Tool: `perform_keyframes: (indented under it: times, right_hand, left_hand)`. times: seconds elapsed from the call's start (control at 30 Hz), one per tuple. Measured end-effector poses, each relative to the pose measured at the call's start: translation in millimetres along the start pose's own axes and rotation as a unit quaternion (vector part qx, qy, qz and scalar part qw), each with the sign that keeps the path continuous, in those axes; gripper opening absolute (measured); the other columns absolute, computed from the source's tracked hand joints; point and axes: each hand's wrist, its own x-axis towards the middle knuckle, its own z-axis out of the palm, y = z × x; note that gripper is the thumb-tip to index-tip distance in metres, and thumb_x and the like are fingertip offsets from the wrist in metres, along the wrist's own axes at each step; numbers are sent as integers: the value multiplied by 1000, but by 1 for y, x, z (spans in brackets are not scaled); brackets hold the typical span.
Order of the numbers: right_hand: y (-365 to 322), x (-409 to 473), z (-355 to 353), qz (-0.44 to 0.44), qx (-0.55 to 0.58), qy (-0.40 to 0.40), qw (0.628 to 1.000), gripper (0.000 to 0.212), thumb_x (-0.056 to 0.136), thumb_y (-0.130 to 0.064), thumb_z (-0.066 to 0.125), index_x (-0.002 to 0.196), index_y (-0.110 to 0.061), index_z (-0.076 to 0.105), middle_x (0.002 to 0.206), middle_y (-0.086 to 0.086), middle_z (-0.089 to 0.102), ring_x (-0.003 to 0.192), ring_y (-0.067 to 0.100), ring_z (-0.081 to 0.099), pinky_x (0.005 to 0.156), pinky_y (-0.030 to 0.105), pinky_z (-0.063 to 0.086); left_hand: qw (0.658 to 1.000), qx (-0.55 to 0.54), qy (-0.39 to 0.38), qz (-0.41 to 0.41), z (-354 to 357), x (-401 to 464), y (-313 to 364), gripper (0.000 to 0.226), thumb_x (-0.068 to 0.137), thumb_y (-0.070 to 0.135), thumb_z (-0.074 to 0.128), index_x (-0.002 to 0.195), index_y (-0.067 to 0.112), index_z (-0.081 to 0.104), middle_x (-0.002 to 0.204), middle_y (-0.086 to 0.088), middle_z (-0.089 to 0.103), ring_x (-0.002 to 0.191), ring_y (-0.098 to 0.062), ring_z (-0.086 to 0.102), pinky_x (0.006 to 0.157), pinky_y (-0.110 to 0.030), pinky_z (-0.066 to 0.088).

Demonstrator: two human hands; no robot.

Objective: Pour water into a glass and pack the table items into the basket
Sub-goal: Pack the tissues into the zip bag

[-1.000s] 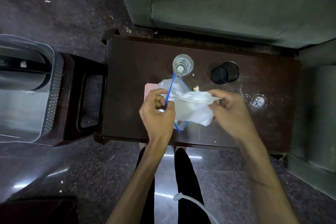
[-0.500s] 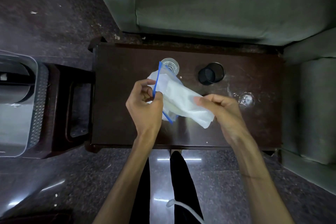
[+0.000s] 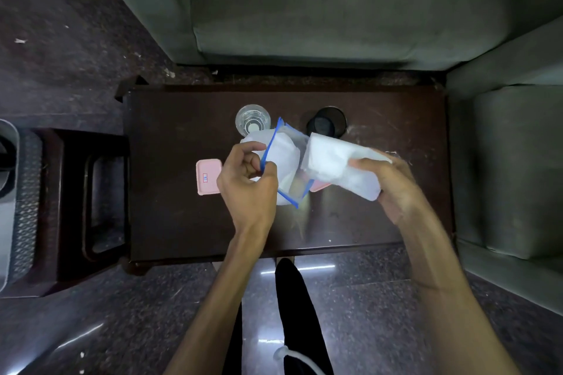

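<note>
Hands [image 3: 248, 183] [image 3: 393, 183] hold blue-rimmed bag [image 3: 286, 167] containing white tissue, another tissue wad [image 3: 335, 161] outside.

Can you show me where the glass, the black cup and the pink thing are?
glass [image 3: 253, 120]: head view, on its round open top, seen from above.
black cup [image 3: 326, 122]: head view, on its dark inside.
pink thing [image 3: 208, 176]: head view, on its flat top, near the small label.

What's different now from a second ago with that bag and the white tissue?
The right hand has drawn the folded white tissue out to the right of the blue-edged bag, gripping it fully. The left hand still pinches the bag's rim. The glass, black cup and pink lid stayed on the table.
</note>
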Motion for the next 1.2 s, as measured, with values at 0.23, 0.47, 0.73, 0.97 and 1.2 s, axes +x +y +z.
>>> perform_keyframes:
  times: [0.23, 0.47, 0.73, 0.97, 1.2]
  right_hand:
    - [-12, 33, -22, -98, -195, 160, 963, 42, 80, -5, 55, 104, -27, 82, 89, -6, 81, 90, 17, 77, 75, 31, 64]
    - [-36, 69, -21, -110, -196, 154, 962, 38, 78, -13, 59, 99, -37, 80, 89, -12, 78, 80, 5, 73, 58, 8, 48]
    - [-55, 120, 6, -60, -323, 126, 936, 43, 82, -17, 63, 118, -34, 79, 123, 10, 75, 115, 33, 69, 100, 36, 57]
    - [-58, 126, 21, -93, -425, 100, 895, 48, 76, -5, 59, 111, -28, 83, 116, 17, 76, 110, 39, 69, 95, 40, 60]
    - [-47, 145, 21, -59, -458, 111, 880, 51, 82, -6, 61, 128, -23, 76, 132, 20, 68, 124, 42, 62, 103, 43, 56]
  left_hand:
    - [999, -8, -17, -35, 36, 3, -1, 29, 78, -10, 63, 94, 12, 70, 64, 3, 51, 57, -11, 48, 61, -18, 44]
    - [999, -20, -21, -39, 42, 7, -4, 27, 80, -10, 62, 96, 10, 71, 74, -20, 62, 62, -13, 54, 62, -21, 48]
    - [995, -47, -53, -74, 23, 4, -24, 39, 80, -19, 62, 89, 17, 72, 68, 7, 59, 64, -8, 53, 65, -19, 47]
    - [992, -66, -54, -93, 22, 0, -33, 44, 81, -21, 62, 87, 22, 72, 61, 14, 57, 60, -4, 52, 66, -20, 48]
    - [988, -98, -70, -94, 27, -2, -30, 44, 79, -10, 63, 83, 33, 73, 63, 6, 56, 60, -5, 52, 67, -15, 47]
